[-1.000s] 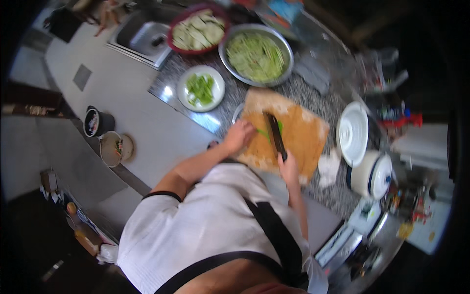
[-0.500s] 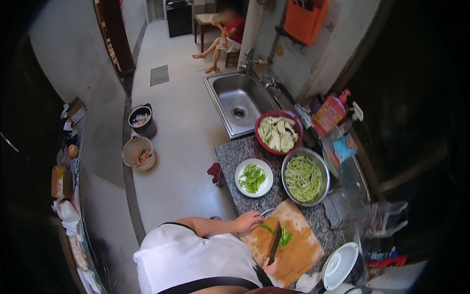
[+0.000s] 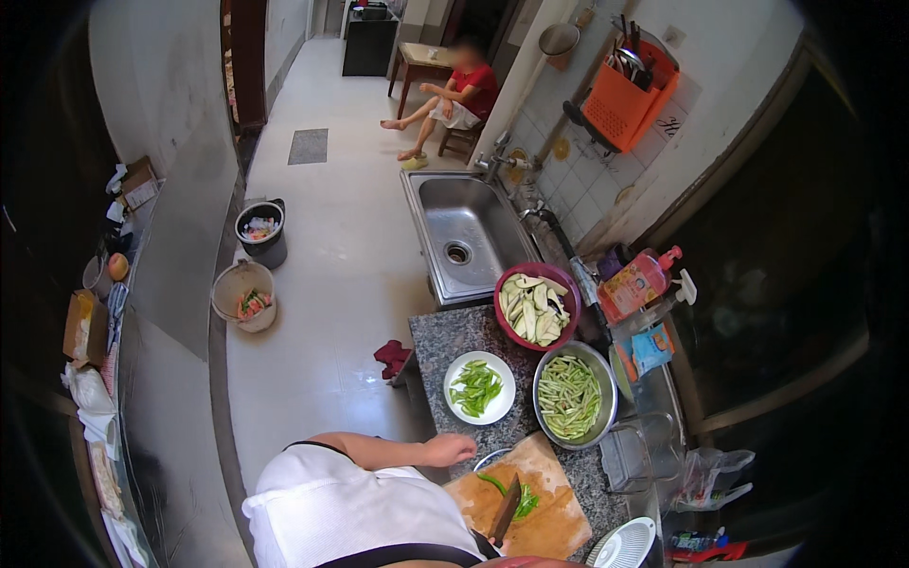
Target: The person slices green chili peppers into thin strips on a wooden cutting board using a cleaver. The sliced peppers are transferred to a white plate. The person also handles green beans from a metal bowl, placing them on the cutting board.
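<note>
A wooden cutting board lies at the near end of the counter. My right hand, mostly hidden at the lower edge, grips the handle of a kitchen knife. The dark blade rests over the board beside chopped green pepper; an uncut length of green pepper lies left of the blade. My left hand is off the board by its far left corner, fingers curled in; whether anything is in them is hidden. Beside it, a white rim shows partly under the board. A white plate holds cut green pepper.
Beyond the board stand a steel bowl of cut green beans and a red basin of sliced eggplant. Farther off is a steel sink. Bottles and a clear plastic container line the right. Two bins stand left; a person sits far back.
My left hand has let go of the green pepper and drawn off the board. The knife stays in my right hand. The view has shifted, and the seated person's arm has come down.
</note>
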The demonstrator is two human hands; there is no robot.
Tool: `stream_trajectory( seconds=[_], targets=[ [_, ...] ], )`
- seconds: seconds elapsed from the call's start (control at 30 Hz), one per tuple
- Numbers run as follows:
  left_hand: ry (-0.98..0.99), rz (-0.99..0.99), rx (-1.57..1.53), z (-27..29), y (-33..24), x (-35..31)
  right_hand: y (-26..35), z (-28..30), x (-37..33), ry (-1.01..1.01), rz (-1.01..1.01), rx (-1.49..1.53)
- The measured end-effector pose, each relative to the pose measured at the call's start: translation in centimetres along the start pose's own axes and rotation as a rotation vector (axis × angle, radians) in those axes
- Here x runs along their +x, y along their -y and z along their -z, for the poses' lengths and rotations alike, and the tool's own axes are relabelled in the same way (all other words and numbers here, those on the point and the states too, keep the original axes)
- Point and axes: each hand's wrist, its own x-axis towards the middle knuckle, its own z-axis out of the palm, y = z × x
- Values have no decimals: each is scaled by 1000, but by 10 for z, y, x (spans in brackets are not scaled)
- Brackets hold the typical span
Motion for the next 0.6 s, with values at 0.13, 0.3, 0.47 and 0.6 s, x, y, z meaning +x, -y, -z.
stream_trajectory(
  seconds=[0.13, 0.3, 0.47, 0.6],
  targets=[
    [180, -64, -5, -4, -14, 6, -18, -3, -3, -56, 31, 0],
    [259, -146, 52, -27, -25, 19, -11, 11, -9, -26, 56, 0],
    [270, -153, 137, -43, -30, 28, 6, 20, -5, 42, 49, 138],
    [281, -188, 154, -63, -20, 34, 14, 23, -9, -44, 93, 216]
  ],
)
